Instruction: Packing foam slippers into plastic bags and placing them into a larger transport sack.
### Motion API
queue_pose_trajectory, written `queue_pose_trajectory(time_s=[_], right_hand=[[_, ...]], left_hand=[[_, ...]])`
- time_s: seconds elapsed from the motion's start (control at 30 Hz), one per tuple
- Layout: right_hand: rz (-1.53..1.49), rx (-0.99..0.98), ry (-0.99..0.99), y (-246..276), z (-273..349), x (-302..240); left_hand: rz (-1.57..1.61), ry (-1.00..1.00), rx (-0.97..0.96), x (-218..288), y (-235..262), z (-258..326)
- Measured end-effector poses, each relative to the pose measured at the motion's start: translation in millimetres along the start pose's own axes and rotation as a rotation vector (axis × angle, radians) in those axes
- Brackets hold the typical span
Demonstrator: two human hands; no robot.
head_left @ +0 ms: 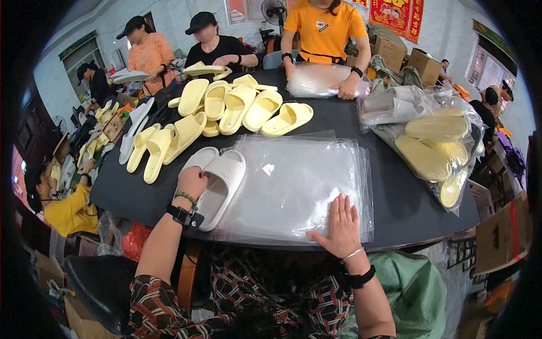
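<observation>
My left hand (192, 182) is closed on a pair of light grey slippers (227, 176), with its fingers tucked under the strap of one. The slippers lie at the left edge of a stack of clear plastic bags (282, 186). On the lower right part of that stack my right hand (340, 227) rests flat, fingers stretched out and holding nothing. Beyond the grey pair, several pale yellow slippers (237, 106) are heaped on the dark table (113, 189). Another light grey slipper (135, 127) stands at the heap's left side.
Bagged yellow slippers (435, 147) and bagged grey slippers (392, 104) pile up on the right. Across the table, a person in orange (324, 28) handles clear bags (319, 79); two others hold slippers. A cardboard box (502, 234) stands right of the table, a black chair (96, 282) at lower left.
</observation>
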State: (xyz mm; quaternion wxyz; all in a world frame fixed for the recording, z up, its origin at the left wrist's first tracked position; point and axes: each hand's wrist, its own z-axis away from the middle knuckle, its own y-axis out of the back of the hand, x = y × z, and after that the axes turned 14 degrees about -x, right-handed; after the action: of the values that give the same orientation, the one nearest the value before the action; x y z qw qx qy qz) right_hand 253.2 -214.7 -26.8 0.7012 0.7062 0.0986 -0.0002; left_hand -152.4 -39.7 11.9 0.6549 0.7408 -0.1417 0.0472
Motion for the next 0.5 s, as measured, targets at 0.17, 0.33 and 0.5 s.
queue_pose_trajectory(time_s=[0.17, 0.33, 0.5], right_hand=[[-0.003, -0.077, -0.019, -1.9, -2.4, -3.3], [-0.001, -0.08, -0.061, 2.3, 1.7, -2.5], [-0.027, -0.083, -0.013, -3.4, -0.8, -2.2]], left_hand=[[0.159, -0.132, 0.083, 31.3, 33.9, 19.8], [0.303, -0.487, -0.037, 95.8, 18.6, 31.0], [0.194, -0.552, -0.025, 87.5, -38.2, 54.0]])
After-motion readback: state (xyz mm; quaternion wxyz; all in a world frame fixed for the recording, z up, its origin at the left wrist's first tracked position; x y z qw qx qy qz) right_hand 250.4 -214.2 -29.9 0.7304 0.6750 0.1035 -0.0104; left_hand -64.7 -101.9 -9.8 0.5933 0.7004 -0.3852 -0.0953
